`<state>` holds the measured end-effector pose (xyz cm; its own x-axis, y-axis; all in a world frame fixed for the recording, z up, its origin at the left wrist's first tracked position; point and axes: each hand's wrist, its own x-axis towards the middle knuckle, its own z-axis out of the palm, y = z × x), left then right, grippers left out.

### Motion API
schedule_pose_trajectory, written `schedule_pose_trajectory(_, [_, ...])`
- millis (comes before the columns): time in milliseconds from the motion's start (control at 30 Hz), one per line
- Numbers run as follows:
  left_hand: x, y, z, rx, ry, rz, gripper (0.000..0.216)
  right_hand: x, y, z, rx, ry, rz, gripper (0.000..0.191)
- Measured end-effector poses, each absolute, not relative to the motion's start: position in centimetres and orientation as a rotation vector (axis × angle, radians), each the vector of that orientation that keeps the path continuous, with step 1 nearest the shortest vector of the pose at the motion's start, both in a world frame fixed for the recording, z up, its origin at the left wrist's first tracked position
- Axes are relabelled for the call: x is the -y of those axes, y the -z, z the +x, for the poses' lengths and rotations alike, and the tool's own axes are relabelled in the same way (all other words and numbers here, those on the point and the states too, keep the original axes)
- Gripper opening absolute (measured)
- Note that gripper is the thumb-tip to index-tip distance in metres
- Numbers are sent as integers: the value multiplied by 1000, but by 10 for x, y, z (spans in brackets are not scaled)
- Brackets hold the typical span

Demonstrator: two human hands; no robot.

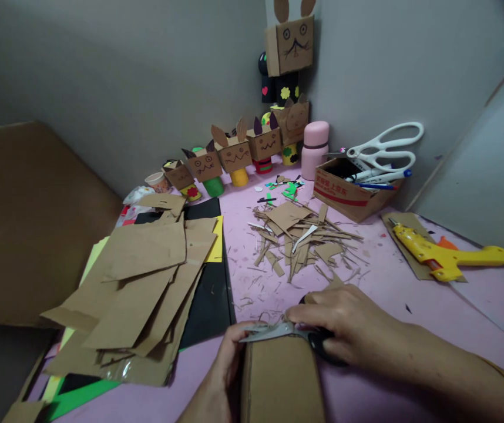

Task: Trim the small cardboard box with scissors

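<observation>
A brown cardboard box (284,379) lies on the pink tabletop at the bottom middle, close to me. My left hand (225,367) grips its left side, the fingertips curled over the far edge beside the blades. Black-handled scissors (274,332) lie across that far edge, blades pointing left. My right hand (338,320) is closed around their handles. Whether the blades are biting into cardboard cannot be made out. Thin shreds of cardboard sit just beyond the blades.
Cardboard scraps (305,235) are heaped ahead. Stacked cardboard sheets (146,294) lie at left. A yellow glue gun (446,249) rests at right. White scissors (379,147) and pens stand in a small box (344,197), near a pink bottle (315,150). Several cardboard animal figures (234,155) line the wall.
</observation>
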<state>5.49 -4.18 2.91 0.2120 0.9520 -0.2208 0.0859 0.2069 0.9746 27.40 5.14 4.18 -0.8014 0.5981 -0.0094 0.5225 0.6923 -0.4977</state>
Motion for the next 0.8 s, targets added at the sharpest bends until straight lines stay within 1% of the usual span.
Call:
schedule_pose_trajectory(133, [40,-30,57,-1130,-880,1166,78,-51,-46,275,2709,-783,-924,55])
schedule_pose_trajectory(300, [41,-30,58,-1135,-852,1153,77,-49,-45,277,2678,-824,-901,53])
schedule_pose_trajectory(433, [43,-29,57,-1126,-837,1186,76,-48,-43,277,2683,-779,-867,50])
schedule_pose_trajectory(600, [43,-21,56,-1227,-862,1239,71,-50,-40,277,2702,-720,-873,57])
schedule_pose_trajectory(800, [39,-11,55,-1292,-875,1274,78,-50,-39,278,2686,-686,-889,54])
